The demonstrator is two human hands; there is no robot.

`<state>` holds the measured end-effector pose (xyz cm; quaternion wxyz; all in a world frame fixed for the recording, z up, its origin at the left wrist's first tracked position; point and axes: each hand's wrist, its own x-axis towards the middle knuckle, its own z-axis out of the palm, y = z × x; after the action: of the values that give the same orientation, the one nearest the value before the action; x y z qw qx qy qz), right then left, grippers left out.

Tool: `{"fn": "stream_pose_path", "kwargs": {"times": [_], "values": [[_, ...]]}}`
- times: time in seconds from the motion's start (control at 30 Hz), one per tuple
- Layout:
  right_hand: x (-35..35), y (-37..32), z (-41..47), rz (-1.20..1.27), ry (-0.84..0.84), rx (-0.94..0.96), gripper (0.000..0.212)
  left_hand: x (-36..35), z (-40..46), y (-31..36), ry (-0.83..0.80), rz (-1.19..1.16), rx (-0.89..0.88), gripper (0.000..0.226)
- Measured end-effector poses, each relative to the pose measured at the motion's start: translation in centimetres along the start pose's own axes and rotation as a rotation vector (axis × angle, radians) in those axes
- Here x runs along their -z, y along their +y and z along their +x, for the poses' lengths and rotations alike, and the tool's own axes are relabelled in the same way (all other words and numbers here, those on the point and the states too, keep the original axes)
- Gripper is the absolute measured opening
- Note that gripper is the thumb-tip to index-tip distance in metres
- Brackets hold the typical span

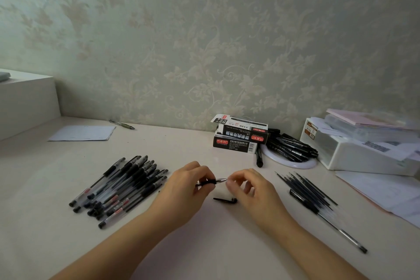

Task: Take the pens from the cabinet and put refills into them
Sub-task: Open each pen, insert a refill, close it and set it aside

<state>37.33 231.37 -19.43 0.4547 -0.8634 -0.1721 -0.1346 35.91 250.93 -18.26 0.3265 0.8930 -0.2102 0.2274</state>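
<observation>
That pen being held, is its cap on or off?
Off. The pen held in the left hand shows a bare metal tip, and a black cap lies on the desk.

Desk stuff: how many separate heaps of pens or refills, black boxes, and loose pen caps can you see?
Heaps of pens or refills: 3 (capped pens, refills, black pens on the white ring)
Black boxes: 2, stacked
Loose pen caps: 1
Pens in hand: 1, held by left hand, right hand at its tip
Total: 7
</observation>
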Motion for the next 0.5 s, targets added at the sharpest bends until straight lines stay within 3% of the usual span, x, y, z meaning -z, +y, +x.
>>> {"fn": "stream_pose_path", "kwargs": {"times": [0.17, 0.33, 0.5], "values": [[-0.4, 0.5, -0.02, -0.231, -0.166, 0.027, 0.009, 0.07, -0.02, -0.51, 0.001, 0.024, 0.052, 0.006], [0.03, 0.83, 0.06, 0.013, -0.081, -0.031, 0.008, 0.0, -0.09, -0.66, -0.032, 0.024, 0.053, 0.005], [0.17, 0.69, 0.09, 0.103, -0.064, -0.033, 0.013, -0.1, -0.14, -0.8, -0.052, 0.02, 0.047, 0.005]]}}
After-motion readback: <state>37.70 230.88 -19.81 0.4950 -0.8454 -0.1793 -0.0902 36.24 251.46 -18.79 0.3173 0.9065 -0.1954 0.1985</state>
